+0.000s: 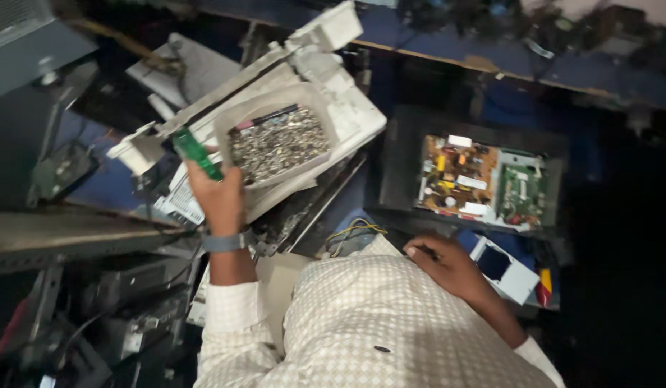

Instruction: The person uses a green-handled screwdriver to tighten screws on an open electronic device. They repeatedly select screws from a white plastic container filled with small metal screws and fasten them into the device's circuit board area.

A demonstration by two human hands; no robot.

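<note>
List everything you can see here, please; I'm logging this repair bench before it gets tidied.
Container of small metal parts: one, whitish, upper centre, resting on a white casing.
White casing: one, tilted, under the container.
Green-handled tool: one, held beside the container.
Open device with circuit boards: one, black frame, tan and green boards, right of centre.
White-framed part: one, near the right hand.
Red and yellow tool: one, far right.
Yellow wires: a bundle, centre.
Left hand: raised, fingers closed on the green-handled tool, grey wristband.
Right hand: resting low; what it holds cannot be told.
</note>
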